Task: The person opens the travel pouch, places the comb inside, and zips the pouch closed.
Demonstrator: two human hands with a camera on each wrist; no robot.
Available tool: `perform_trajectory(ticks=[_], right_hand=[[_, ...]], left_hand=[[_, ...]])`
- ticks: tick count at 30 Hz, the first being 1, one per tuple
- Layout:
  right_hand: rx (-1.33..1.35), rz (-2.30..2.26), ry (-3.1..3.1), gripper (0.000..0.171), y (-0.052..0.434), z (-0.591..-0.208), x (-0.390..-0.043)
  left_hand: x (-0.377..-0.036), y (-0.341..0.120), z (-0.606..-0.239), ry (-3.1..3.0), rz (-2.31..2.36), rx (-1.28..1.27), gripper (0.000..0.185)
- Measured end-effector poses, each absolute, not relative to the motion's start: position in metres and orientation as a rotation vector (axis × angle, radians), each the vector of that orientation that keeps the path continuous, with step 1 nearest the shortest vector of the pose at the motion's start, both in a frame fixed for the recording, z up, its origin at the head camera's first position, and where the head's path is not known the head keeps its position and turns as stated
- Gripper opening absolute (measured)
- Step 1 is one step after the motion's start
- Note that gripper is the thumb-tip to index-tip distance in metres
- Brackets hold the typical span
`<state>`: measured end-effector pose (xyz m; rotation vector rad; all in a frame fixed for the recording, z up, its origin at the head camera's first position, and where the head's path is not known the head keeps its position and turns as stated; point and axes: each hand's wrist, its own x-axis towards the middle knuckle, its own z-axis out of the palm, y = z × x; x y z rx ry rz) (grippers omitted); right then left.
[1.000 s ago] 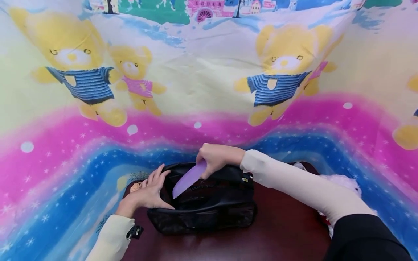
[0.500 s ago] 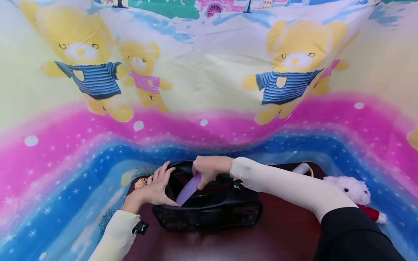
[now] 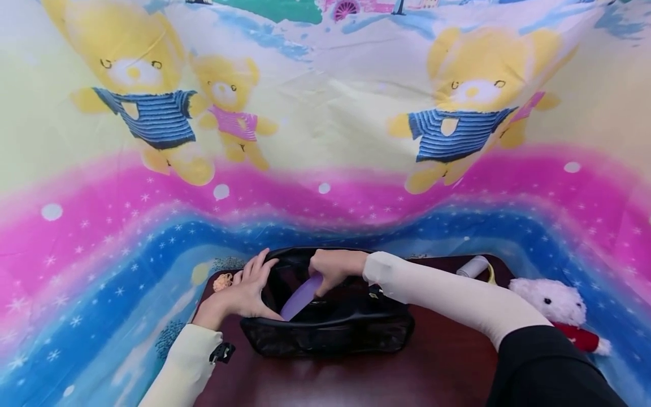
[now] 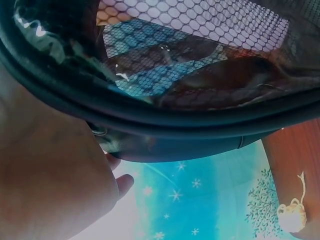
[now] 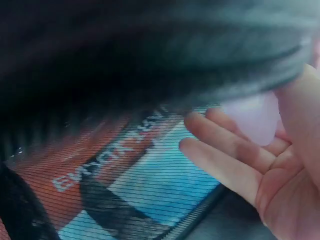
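A black bag (image 3: pixel 330 339) with clear and mesh panels stands with its mouth open on the dark red table. My left hand (image 3: pixel 249 294) spreads its straight fingers and thumb against the bag's left end, the thumb on the front rim. In the left wrist view two fingertips (image 4: pixel 125 185) show beneath the black rim. My right hand (image 3: pixel 333 268) reaches over the bag and pinches the upper end of a thin, curved purple plastic piece (image 3: pixel 302 298). This piece slants down to the left inside the opening; its exact kind is unclear. A rounded translucent part (image 5: pixel 260 120) shows by the right palm.
Left of the bag lies a small tan tangle of string (image 3: pixel 222 282). A white roll (image 3: pixel 473 267) and a yellow ring (image 3: pixel 491 275) lie at the table's back right. Beside them is a white plush toy (image 3: pixel 554 302) in red. A printed cloth hangs behind.
My right hand has moved lower, bringing the purple piece deeper into the bag. The left hand stays at the bag's left end. The head view has shifted, revealing more of the plush toy.
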<state>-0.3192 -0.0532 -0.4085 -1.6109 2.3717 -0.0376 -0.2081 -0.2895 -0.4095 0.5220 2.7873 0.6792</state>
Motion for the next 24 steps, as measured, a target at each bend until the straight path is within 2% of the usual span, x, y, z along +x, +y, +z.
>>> perform_trajectory(ticks=[13,24], right_hand=[[-1.768,-0.042,2.382,0.030,-0.057,-0.456,-0.329],[-1.597,-0.010,2.385,0.038,-0.049,-0.477,-0.326]], left_hand=[[-0.205,-0.293,-0.407,2.803,0.668,0.494,0.126],[-0.206,-0.291,-0.408,2.810,0.647,0.506,0.127]])
